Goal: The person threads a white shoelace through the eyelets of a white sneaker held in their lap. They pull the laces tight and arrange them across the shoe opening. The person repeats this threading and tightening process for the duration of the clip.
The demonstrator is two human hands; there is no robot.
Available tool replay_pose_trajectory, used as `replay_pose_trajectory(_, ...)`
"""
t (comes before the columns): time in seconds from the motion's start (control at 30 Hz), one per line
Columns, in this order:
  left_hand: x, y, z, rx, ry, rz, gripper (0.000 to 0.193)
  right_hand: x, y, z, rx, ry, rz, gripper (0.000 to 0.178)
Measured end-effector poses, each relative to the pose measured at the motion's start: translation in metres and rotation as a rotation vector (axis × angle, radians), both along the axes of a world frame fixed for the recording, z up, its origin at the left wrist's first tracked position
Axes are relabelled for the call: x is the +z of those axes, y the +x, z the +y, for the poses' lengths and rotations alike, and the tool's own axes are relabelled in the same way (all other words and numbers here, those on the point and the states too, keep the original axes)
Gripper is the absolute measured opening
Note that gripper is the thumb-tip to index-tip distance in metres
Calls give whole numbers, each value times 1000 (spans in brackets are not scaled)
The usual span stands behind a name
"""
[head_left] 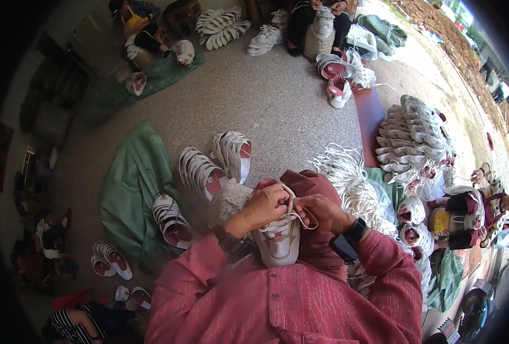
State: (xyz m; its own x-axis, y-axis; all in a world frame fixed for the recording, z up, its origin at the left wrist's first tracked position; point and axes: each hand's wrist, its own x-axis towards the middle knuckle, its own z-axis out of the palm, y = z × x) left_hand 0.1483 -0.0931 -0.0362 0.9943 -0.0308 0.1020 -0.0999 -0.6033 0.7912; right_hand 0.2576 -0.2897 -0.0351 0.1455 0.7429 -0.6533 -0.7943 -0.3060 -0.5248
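A white and beige sneaker (279, 245) rests on my lap with its toe toward my body. A white shoelace (291, 218) loops loosely over its tongue and eyelets. My left hand (266, 207) is closed at the shoe's collar, its fingertips bent around the lace; the exact grip is partly hidden. Close beside it, my right hand (322, 212) pinches the lace between thumb and fingers, with a loop hanging under it. Against my left knee is a pale speckled bundle (234, 198).
Nested rows of white shoes (200, 172) stand on the floor ahead, beside a green sack (137, 183). A heap of white laces (346, 178) lies to my right, near a large shoe pile (415, 137). Other people sit around, one (320, 26) working on a shoe at the far side.
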Motion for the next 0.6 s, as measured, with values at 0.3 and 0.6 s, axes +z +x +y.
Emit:
replay_pose_trajectory(0.3,0,0,0,40,-107,11,18,-17,2,-6,-2,119,97,23)
replay_pose_trajectory(0.6,0,0,-2,10,-126,-102,8,6,19,7,139,85,-70,36)
